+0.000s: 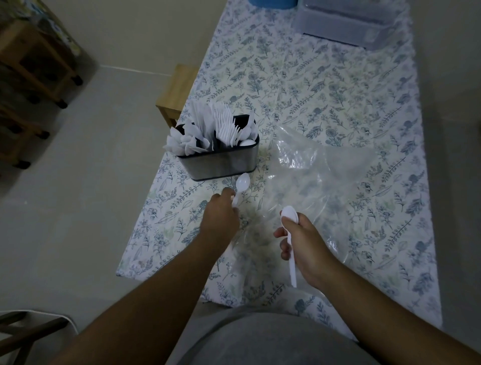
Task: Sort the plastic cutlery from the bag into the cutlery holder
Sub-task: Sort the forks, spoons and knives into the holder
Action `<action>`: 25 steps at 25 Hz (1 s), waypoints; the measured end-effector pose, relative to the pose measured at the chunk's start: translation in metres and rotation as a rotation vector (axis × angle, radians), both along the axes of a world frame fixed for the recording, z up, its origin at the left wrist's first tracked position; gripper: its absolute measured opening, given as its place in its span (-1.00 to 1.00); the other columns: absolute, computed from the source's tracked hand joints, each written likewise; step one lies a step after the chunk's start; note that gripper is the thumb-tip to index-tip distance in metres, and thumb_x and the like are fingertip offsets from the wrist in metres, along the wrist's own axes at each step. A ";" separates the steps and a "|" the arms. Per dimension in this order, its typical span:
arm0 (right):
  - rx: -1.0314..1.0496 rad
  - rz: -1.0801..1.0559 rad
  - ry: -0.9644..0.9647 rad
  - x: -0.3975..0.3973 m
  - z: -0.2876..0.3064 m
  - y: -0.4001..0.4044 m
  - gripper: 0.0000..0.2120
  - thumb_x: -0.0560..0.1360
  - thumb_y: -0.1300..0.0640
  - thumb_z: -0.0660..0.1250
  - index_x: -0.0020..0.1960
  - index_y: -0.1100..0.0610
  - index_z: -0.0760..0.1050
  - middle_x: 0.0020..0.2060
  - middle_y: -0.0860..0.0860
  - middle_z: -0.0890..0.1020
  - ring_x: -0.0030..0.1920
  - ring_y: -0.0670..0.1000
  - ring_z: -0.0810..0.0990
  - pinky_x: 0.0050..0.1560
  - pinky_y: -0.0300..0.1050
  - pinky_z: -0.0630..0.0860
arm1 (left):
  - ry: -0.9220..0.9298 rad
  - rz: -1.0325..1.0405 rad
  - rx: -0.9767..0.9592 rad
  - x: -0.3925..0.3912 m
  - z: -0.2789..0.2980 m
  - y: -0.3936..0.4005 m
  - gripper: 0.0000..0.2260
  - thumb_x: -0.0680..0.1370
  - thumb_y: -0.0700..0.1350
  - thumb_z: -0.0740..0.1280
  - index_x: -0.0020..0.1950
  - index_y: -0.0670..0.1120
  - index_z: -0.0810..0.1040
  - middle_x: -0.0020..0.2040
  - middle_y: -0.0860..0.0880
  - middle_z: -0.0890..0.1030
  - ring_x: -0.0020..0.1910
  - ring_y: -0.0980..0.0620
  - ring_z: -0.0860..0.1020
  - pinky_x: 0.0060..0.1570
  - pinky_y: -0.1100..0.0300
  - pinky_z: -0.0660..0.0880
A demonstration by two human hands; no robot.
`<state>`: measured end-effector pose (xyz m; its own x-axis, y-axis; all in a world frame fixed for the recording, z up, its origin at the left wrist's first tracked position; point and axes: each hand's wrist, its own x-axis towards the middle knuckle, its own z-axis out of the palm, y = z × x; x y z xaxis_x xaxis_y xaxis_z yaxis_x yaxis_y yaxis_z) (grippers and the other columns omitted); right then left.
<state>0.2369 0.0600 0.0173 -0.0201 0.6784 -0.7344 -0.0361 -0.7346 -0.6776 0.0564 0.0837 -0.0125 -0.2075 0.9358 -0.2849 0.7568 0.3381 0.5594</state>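
My left hand [221, 215] grips a white plastic spoon [241, 185] by its handle, bowl up, just in front of the cutlery holder [221, 165]. The grey metal holder is packed with white knives, forks and spoons standing upright. My right hand [303, 241] is closed on another white spoon [290, 217], its bowl above my fingers and its handle pointing down toward me. The clear plastic bag [312, 177] lies flat and crumpled on the floral tablecloth [364, 117], right of the holder and under my right hand. No cutlery shows inside the bag.
A clear lidded plastic box [346, 23] sits at the table's far end beside something blue [273, 3]. A wooden stool [177, 91] stands at the table's left edge behind the holder. Wooden shelving on casters [33, 65] stands at far left on the floor.
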 end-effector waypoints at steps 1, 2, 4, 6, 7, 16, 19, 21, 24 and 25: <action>-0.013 -0.026 0.037 0.000 0.001 0.001 -0.77 0.67 0.13 0.18 0.31 0.10 0.44 -0.15 0.12 0.56 -0.41 -0.03 0.39 -0.42 -0.12 0.36 | -0.071 0.017 -0.002 0.000 0.006 -0.002 -0.68 0.55 -0.25 0.37 0.29 -0.08 0.49 -0.06 -0.11 0.62 -0.09 -0.08 0.62 -0.16 0.09 0.59; -0.032 -0.062 0.085 0.000 0.001 0.003 -0.76 0.67 0.12 0.18 0.30 0.11 0.45 -0.16 0.13 0.54 -0.40 -0.02 0.40 -0.40 -0.12 0.35 | -0.162 0.035 -0.017 0.002 0.014 -0.006 -0.64 0.56 -0.24 0.38 0.33 -0.02 0.49 -0.10 -0.06 0.63 -0.14 -0.02 0.63 -0.23 0.13 0.60; -0.077 -0.135 0.194 0.000 0.004 0.004 -0.71 0.68 0.02 0.15 0.22 0.18 0.52 -0.19 0.16 0.56 -0.36 0.01 0.46 -0.33 -0.10 0.38 | -0.319 -0.018 -0.045 0.012 0.032 -0.024 -0.57 0.58 -0.22 0.38 0.39 0.13 0.47 -0.11 0.03 0.62 -0.18 0.12 0.62 -0.34 0.28 0.58; -0.091 -0.175 0.274 -0.003 0.007 0.003 -0.57 0.69 -0.07 0.10 0.13 0.23 0.59 -0.14 0.20 0.65 -0.21 0.08 0.61 -0.16 -0.06 0.49 | -0.382 -0.154 -0.047 0.030 0.044 -0.045 -0.54 0.59 -0.19 0.38 0.43 0.18 0.45 -0.06 0.07 0.61 -0.17 0.18 0.61 -0.33 0.38 0.54; -0.085 -0.194 0.304 -0.006 0.010 0.002 -0.56 0.70 -0.06 0.08 0.14 0.24 0.59 -0.06 0.22 0.69 -0.07 0.13 0.66 -0.02 -0.02 0.54 | -0.396 -0.198 -0.032 0.037 0.045 -0.052 -0.53 0.59 -0.18 0.39 0.44 0.18 0.45 -0.04 0.07 0.61 -0.17 0.19 0.60 -0.29 0.40 0.53; -0.012 -0.231 0.427 -0.008 0.023 0.007 -0.69 0.69 0.15 0.13 0.34 0.12 0.53 0.24 0.19 0.64 0.28 0.19 0.60 0.31 0.14 0.51 | -0.402 -0.218 0.142 0.040 0.050 -0.054 -0.72 0.60 -0.13 0.36 0.29 0.07 0.62 -0.05 0.02 0.59 -0.07 0.19 0.58 -0.05 0.38 0.54; 0.058 -0.175 0.442 -0.010 0.027 0.003 -0.67 0.66 0.24 0.19 0.38 0.16 0.52 0.22 0.20 0.67 0.27 0.17 0.62 0.37 0.11 0.48 | -0.383 -0.154 0.195 0.036 0.061 -0.039 -0.84 0.64 -0.09 0.31 0.05 0.01 0.69 -0.15 0.06 0.62 -0.13 0.17 0.56 -0.12 0.31 0.52; 0.150 -0.116 0.392 -0.012 0.034 0.010 -0.69 0.64 0.26 0.23 0.35 0.14 0.55 0.19 0.16 0.69 0.26 0.13 0.64 0.34 0.08 0.50 | -0.409 -0.135 0.196 0.029 0.073 -0.025 -0.85 0.64 -0.11 0.31 0.04 0.01 0.69 -0.19 0.11 0.66 -0.17 0.20 0.60 -0.15 0.27 0.55; 0.376 0.014 0.202 -0.017 0.059 0.043 -0.69 0.60 0.24 0.34 0.32 0.05 0.60 0.15 0.03 0.73 0.22 0.03 0.67 0.33 0.06 0.53 | -0.406 -0.141 0.309 0.017 0.100 0.003 -0.80 0.62 -0.16 0.34 0.20 0.02 0.65 -0.13 0.17 0.68 -0.13 0.28 0.63 -0.09 0.33 0.58; 0.467 0.064 0.128 -0.020 0.072 0.056 -0.69 0.58 0.21 0.38 0.29 0.01 0.62 0.12 -0.02 0.74 0.20 -0.02 0.68 0.31 0.03 0.54 | -0.395 -0.140 0.370 0.013 0.111 0.015 -0.79 0.62 -0.17 0.35 0.23 0.01 0.64 -0.09 0.15 0.70 -0.11 0.25 0.65 -0.05 0.25 0.62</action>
